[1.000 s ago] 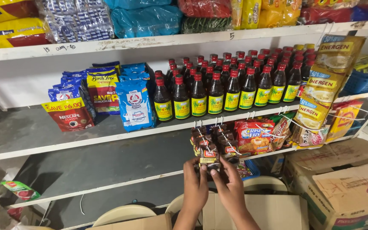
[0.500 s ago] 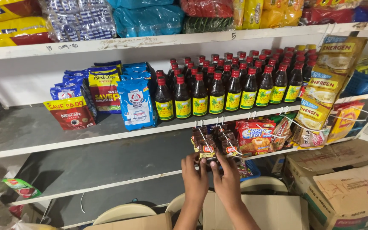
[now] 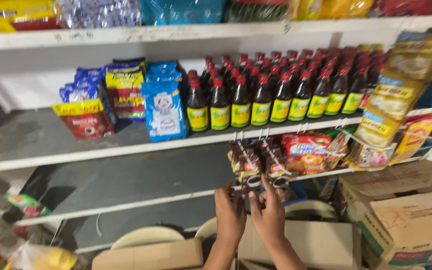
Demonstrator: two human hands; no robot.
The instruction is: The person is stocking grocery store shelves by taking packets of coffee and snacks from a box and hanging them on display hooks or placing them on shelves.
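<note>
We are reaching both hands, left hand and right hand, up to the brown sachets hanging lengthwise off the shelf edge, fingers pinching their lower ends.

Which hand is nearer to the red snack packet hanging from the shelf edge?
The right. The right hand is below and a little left of the red snack packet, at the brown sachets. The left hand is farther left, on the other side of the right hand.

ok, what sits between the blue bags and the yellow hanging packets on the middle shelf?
Head view: rows of dark bottles with red caps fill the shelf between the blue bags and the yellow packets.
</note>
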